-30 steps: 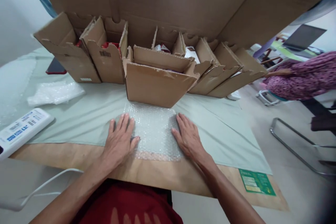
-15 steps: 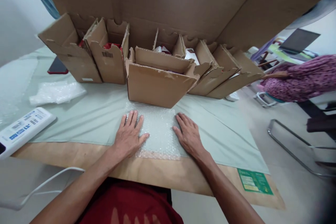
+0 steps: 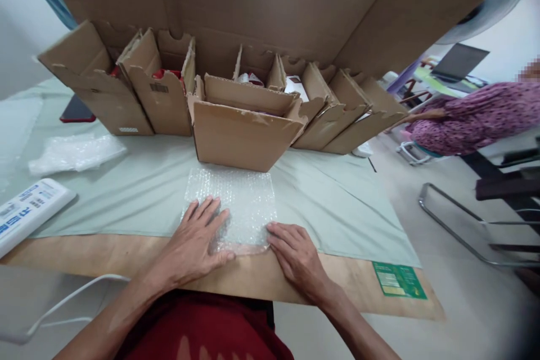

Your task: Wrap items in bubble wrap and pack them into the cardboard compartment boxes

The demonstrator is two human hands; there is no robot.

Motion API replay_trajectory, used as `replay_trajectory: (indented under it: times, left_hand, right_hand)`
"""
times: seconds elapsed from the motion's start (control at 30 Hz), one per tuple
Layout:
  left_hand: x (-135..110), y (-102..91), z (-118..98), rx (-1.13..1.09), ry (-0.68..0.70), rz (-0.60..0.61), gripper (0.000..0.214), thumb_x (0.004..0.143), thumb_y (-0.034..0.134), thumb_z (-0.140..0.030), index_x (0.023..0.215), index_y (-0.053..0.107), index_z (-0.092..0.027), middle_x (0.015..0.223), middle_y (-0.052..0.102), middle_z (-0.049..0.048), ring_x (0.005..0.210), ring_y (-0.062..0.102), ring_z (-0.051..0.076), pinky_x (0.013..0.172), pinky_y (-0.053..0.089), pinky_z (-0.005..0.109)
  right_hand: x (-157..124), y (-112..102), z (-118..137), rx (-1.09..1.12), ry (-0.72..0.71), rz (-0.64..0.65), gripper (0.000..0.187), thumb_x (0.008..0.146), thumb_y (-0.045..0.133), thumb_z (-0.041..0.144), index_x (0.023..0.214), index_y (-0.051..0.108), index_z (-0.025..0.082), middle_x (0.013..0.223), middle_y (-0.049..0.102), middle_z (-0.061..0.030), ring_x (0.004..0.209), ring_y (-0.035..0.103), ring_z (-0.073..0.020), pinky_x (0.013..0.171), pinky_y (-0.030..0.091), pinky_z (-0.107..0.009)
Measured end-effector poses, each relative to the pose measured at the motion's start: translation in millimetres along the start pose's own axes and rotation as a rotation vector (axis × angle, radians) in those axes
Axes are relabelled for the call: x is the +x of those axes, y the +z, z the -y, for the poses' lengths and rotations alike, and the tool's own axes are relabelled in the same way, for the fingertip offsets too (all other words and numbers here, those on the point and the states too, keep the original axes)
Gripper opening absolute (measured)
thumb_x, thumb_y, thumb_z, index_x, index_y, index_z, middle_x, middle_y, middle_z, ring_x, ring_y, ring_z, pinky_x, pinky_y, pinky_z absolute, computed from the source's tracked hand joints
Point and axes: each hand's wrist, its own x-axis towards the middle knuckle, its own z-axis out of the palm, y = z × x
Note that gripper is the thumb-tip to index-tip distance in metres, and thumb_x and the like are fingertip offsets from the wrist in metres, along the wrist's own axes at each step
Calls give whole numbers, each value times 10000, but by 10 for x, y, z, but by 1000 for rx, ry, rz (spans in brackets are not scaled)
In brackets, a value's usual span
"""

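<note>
A clear sheet of bubble wrap [image 3: 247, 202] lies flat on the green cloth, its near edge reaching the bare wooden strip of the table. My left hand [image 3: 198, 236] rests on its left side, fingers spread and thumb stretched along the near edge. At the near right corner, my right hand [image 3: 297, 256] has its fingers together and bent, closed on the edge of the wrap. Just beyond the sheet stands an open cardboard box [image 3: 236, 138], its contents mostly hidden.
Several open cardboard boxes [image 3: 169, 107] stand in a row before a tall cardboard panel [image 3: 261, 0]. To the left are folded bubble wrap [image 3: 78, 153], a dark phone-like slab [image 3: 79, 108] and a white power strip [image 3: 34, 211]. A person in purple [image 3: 476, 115] sits at right.
Both hands have drawn back toward the near edge of the bubble wrap. My right hand's fingers have gone from lying flat to closing at the near right corner.
</note>
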Motion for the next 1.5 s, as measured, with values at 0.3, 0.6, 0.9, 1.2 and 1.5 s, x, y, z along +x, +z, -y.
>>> replay_trajectory:
  times: [0.3,0.6,0.9,1.2,1.5]
  left_hand:
    - [-285,-159,153,-259,-112,-177,455,857,506,-255,1281,666,-227,1302,736,72,1234,675,261,1138,465,484]
    - [-36,-278,136,-517,-501,-398,421,799,544,-460,1089,709,-203,826,783,32,725,720,215,698,546,333]
    - [159,-157,193,-221,-493,-355,515,890,490,-291,1383,558,-159,923,776,66,800,702,226,773,528,360]
    - [135,-72,225,134,-472,-356,486,971,466,-329,1423,498,-153,1035,724,121,945,696,295,837,536,406]
    - [214,-283,204,109,-600,-110,384,950,499,-360,1259,574,-145,934,720,102,890,698,283,733,474,341]
  right_hand:
    - [230,-371,-3,552,500,38,238,1039,513,349,965,710,240,916,760,-37,873,718,-194,796,563,-322]
    - [233,-207,-147,652,678,65,655,865,721,458,1446,529,226,1064,743,-64,1000,700,-231,974,532,-399]
    - [360,102,-241,413,774,-60,512,895,623,358,1367,577,165,819,704,-7,667,624,-156,701,524,-295]
    - [316,189,-343,22,582,-15,430,978,561,370,1367,579,187,832,705,-23,694,665,-189,662,512,-304]
    - [688,145,-548,-98,497,144,270,889,672,389,1037,687,165,1182,687,-160,1036,636,-316,910,516,-449]
